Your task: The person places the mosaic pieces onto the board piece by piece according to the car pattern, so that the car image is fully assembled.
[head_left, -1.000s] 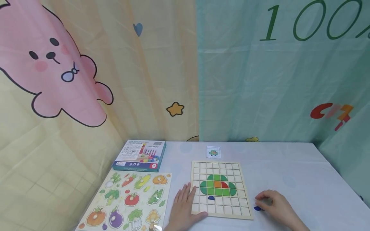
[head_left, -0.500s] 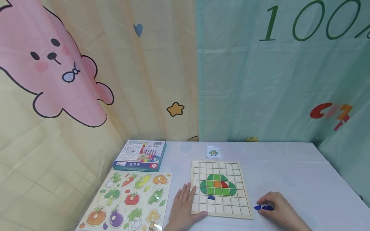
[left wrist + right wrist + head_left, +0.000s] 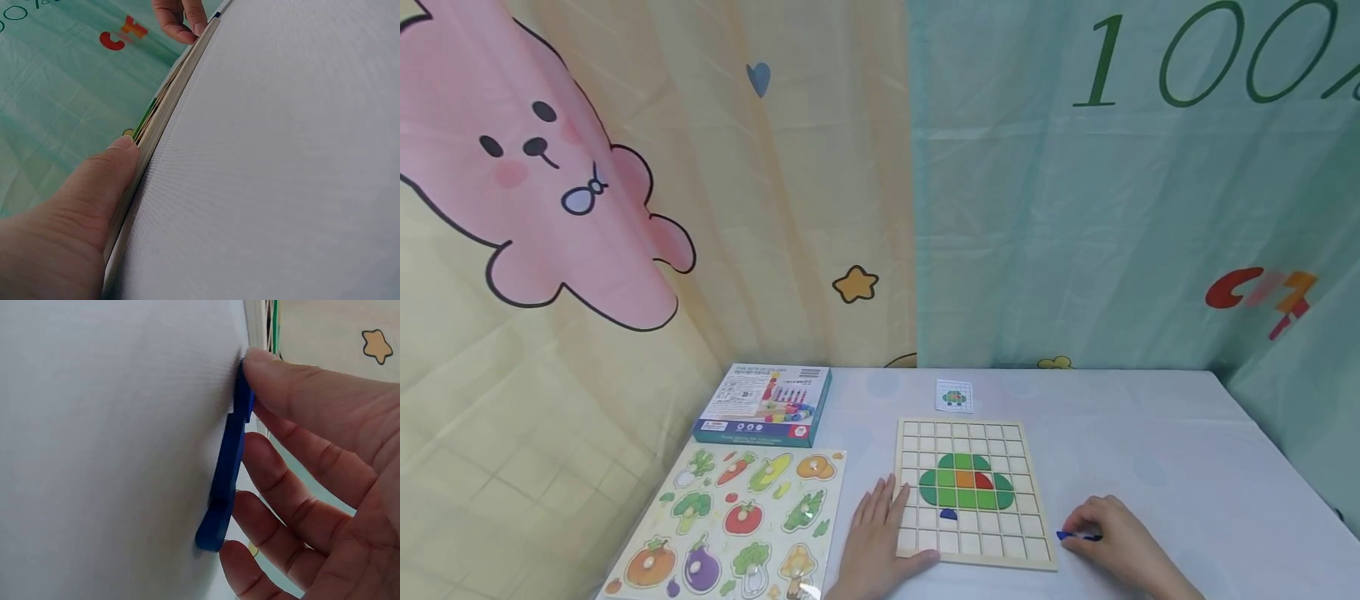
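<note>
In the head view my left hand (image 3: 876, 542) lies along the left edge of a wooden grid board (image 3: 973, 560), fingers straight, thumb on its front edge. The left wrist view shows that thumb against the board's side. Green, orange and red tiles (image 3: 964, 482) form a rounded shape in the grid, with a dark blue half-round tile (image 3: 948, 514) below it. Right of the board, my right hand (image 3: 1112, 533) pinches a blue tile (image 3: 1062, 536) between thumb and fingers. The right wrist view has further blue tiles (image 3: 226, 459) in a row below the thumb, low over the white cloth.
A small picture card (image 3: 954, 397) with a similar pattern lies behind the board. To the left are a vegetable puzzle board (image 3: 760, 492) and, behind it, a boxed set (image 3: 763, 405). Curtains (image 3: 1060, 208) hang beyond the table (image 3: 1157, 433).
The right hand's fingers have closed in on the left blue tile, which now looks tilted, and the blue tiles show less of their faces. The left hand and board have stayed in place.
</note>
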`<action>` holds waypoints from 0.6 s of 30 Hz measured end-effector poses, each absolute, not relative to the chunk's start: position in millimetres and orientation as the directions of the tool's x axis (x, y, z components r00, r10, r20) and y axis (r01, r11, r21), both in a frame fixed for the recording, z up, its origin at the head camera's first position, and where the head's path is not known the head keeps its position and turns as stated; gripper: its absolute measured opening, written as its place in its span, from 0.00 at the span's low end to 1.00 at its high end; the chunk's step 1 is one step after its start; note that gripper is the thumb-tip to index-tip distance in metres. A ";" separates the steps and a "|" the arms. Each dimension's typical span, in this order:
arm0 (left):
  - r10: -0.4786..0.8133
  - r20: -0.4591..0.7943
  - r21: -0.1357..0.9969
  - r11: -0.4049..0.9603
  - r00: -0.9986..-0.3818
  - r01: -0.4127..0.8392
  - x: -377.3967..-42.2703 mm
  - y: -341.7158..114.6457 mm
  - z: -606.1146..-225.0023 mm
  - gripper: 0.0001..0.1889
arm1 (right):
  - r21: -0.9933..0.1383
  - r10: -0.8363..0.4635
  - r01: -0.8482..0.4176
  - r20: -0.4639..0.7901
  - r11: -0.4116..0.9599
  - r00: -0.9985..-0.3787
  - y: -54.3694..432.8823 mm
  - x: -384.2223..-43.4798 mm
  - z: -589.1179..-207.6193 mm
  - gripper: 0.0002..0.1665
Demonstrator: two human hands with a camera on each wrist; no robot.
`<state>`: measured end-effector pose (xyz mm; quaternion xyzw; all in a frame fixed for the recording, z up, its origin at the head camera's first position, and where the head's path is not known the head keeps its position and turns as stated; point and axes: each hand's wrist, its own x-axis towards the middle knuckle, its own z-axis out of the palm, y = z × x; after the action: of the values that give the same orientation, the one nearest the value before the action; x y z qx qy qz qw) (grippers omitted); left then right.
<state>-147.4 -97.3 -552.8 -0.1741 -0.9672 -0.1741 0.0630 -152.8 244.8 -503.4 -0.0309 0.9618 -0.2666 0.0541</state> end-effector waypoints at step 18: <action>0.308 0.167 0.323 0.880 -0.937 0.347 -147.3 -96.7 -552.5 0.54 | -0.599 -0.103 -0.049 -0.057 0.799 -0.993 237.1 -147.5 -498.1 0.12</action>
<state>-147.3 -96.7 -552.5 -0.1693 -0.9680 -0.1766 0.0556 -147.5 237.1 -498.1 -0.0401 0.9474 -0.3145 0.0432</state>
